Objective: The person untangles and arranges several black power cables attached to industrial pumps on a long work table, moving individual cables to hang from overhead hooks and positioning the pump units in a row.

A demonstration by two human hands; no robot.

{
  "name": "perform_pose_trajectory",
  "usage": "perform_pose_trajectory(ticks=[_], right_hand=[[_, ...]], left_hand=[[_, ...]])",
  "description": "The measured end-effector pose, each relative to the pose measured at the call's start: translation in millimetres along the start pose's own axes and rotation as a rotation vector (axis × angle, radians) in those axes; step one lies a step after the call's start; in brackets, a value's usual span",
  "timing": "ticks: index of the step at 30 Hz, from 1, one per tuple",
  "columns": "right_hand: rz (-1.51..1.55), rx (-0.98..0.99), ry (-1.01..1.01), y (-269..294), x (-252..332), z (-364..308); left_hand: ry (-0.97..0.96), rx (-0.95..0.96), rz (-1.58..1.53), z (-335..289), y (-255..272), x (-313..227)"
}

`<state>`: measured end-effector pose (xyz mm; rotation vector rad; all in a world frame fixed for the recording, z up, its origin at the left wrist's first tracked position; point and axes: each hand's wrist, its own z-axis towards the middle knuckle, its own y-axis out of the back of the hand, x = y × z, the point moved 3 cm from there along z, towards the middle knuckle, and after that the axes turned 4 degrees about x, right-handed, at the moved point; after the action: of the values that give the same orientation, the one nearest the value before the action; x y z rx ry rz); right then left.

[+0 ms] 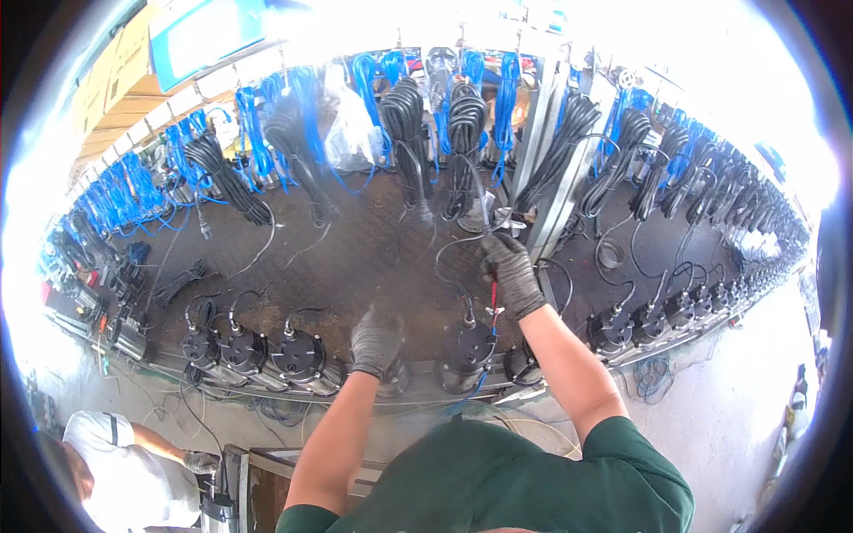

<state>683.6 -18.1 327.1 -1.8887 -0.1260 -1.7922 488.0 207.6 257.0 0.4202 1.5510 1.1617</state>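
My right hand [514, 275], in a grey knitted glove, is closed at a black cable [440, 255] that loops up from the black-topped pump [466, 351] in front of me. Below that hand a thin red piece [494, 295] shows beside the pump; its kind is unclear. My left hand [377, 341], gloved the same way, is smeared by motion. It is over the bench's near edge, above a blurred cylindrical shape and to the left of the pump. Past my right hand, a coiled black cable [464, 151] hangs from the rail.
More black-topped pumps [298, 355] line the near edge of the dark bench [355, 240]. Blue cable bundles [505, 107] hang along the back. A metal post [569, 178] rises right of my right hand. At lower left, a person in white [133, 471] has a gloved hand at another pump.
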Motion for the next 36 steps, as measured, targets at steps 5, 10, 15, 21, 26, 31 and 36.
perform_pose_trajectory(ticks=[5, 10, 15, 21, 26, 31, 36], right_hand=[[-0.276, 0.017, 0.312, 0, -50, 13], [-0.275, 0.008, 0.401, -12, -59, 6], [-0.154, -0.047, 0.082, -16, -61, 4], [-0.388, -0.09, 0.207, -11, -65, 9], [-0.423, -0.115, 0.235, -14, -72, 10], [-0.527, -0.176, 0.271, -17, -75, 16], [-0.56, -0.162, 0.266, -16, -76, 15]], left_hand=[[0.075, 0.067, -0.132, -2, 2, 1], [0.066, 0.019, -0.175, -3, 4, 1], [0.014, -0.076, -0.137, 1, -6, 11], [-0.027, -0.122, -0.153, 6, -17, 24], [-0.049, -0.152, -0.122, 5, -21, 28], [-0.024, -0.099, -0.137, 6, -18, 28], [-0.012, -0.106, -0.148, 4, -15, 23]])
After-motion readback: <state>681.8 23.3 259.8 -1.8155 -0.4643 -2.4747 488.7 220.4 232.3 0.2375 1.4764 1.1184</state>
